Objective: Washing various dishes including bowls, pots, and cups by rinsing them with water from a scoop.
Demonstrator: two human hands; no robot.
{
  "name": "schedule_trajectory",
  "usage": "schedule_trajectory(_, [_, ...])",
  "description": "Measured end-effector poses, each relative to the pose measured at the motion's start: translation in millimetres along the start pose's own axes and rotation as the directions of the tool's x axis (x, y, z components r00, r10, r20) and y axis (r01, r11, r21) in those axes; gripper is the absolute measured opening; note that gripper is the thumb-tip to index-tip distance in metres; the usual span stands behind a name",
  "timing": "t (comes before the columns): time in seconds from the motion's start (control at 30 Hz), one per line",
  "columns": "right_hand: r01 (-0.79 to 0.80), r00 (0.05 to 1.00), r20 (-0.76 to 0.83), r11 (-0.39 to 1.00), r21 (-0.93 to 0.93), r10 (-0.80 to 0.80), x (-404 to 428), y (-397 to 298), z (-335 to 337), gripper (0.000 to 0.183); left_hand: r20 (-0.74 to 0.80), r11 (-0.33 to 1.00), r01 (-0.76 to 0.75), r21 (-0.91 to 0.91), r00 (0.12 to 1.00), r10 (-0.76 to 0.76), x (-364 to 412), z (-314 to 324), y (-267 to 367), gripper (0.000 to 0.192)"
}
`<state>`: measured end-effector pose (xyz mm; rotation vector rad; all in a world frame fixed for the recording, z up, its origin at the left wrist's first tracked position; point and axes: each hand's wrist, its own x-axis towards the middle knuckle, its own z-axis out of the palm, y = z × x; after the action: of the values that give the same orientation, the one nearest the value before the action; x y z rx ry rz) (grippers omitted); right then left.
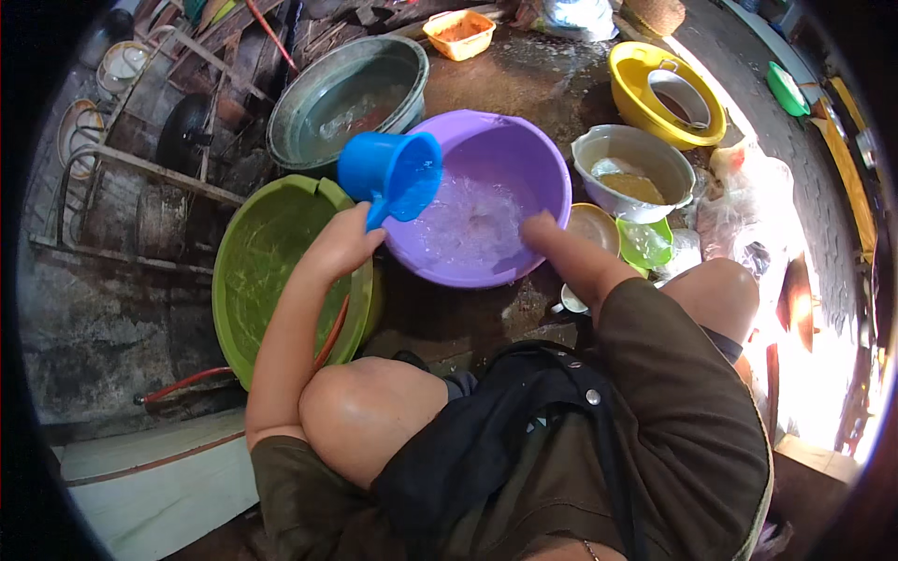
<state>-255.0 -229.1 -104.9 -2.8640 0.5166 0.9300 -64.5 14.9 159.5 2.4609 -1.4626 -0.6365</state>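
My left hand (349,242) grips the handle of a blue plastic dipper (372,168), which is tilted over the left rim of a purple plastic basin (554,151). Some water shows inside the dipper. Rippling, churned water lies in the purple basin. My right hand (540,231) is at the basin's right inner side, blurred, its fingers not clearly visible. Left of the basin stands a green tub (228,280) with water in it, below my left forearm. Behind the dipper is a dark grey basin (280,133) holding water.
On the right are a whitish basin (596,175) with water, a yellow basin (624,91) holding a metal-coloured ring-shaped item, a plate (586,224), a light green container (649,245), a cup (574,300) and plastic bags (751,203). A metal rack (161,172) stands left; a red hose (189,379) crosses near the green tub.
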Motion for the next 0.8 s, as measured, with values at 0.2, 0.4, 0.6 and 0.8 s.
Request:
schedule_trajectory(0.2, [-0.342,0.877,-0.462,0.849,-0.403,0.134,-9.8,73.6,-23.8,0.034,-0.039,0.963,-0.063,0.261,0.996,0.076,71.7,11.9,71.7,0.030])
schedule_trajectory(0.4, [-0.078,0.978,-0.199,0.990,-0.115,0.054,13.2,37.9,31.0,0.025,-0.235,0.960,0.058,0.276,0.972,0.009,69.1,-12.0,46.8,0.028])
schedule_trajectory(0.6, [-0.057,0.986,0.163,0.962,0.265,0.013,81.0,39.8,53.5,0.029,-0.506,0.949,0.312,-0.051,0.811,-0.294,16.2,-17.4,-87.4,0.029])
schedule_trajectory(0.8, [-0.115,0.635,-0.506,0.718,0.686,0.584,141.8,-14.9,82.5,0.033,-0.558,0.746,0.623,-0.237,0.541,-0.629,-85.8,66.5,-209.1,0.029])
